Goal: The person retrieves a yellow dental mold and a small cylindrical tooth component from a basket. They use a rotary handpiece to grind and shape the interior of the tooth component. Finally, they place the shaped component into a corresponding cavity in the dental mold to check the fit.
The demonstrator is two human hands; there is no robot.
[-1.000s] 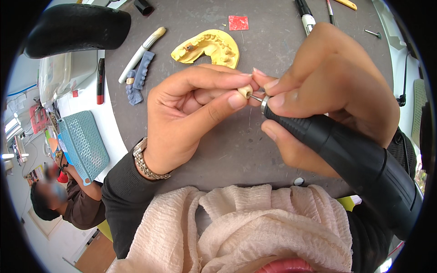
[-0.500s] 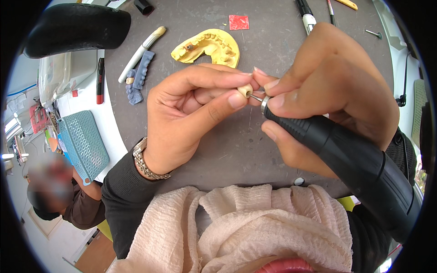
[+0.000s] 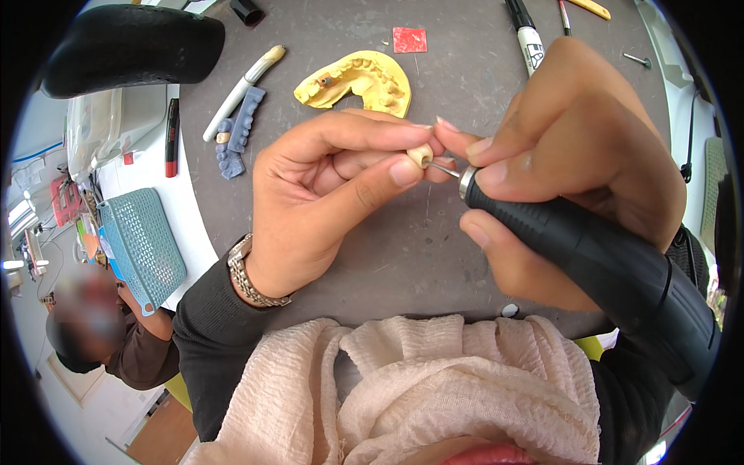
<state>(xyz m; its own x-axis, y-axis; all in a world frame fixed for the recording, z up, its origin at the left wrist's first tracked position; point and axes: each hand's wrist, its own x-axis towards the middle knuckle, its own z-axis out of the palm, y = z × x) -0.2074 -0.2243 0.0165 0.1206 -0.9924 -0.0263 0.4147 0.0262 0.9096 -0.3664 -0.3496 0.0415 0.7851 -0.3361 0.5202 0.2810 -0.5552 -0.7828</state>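
Note:
Between thumb and forefinger, my left hand (image 3: 310,186) pinches a small cream dental crown (image 3: 420,156), its hollow side turned to the right. My right hand (image 3: 573,163) is wrapped round a black rotary handpiece (image 3: 597,248) with a metal collar. A thin metal bur (image 3: 444,169) sticks out of the collar, its tip close to the crown's opening; whether it touches, I cannot tell. Fingertips of both hands meet behind the crown. Just beyond my left hand lies a yellow dental cast (image 3: 387,81) with a row of teeth and one greyish stump.
Left of the cast lie a blue-grey tooth model (image 3: 245,116) and a white stick-like tool (image 3: 244,93). A red square (image 3: 409,39), a marker (image 3: 528,43) and a small screw-like pin (image 3: 637,60) are on the far side. A teal basket (image 3: 143,248) and another person (image 3: 101,325) are at left.
My right hand has drawn the handpiece a little to the right, so the bur sits farther out of the crown. My left hand keeps its pinch almost unmoved.

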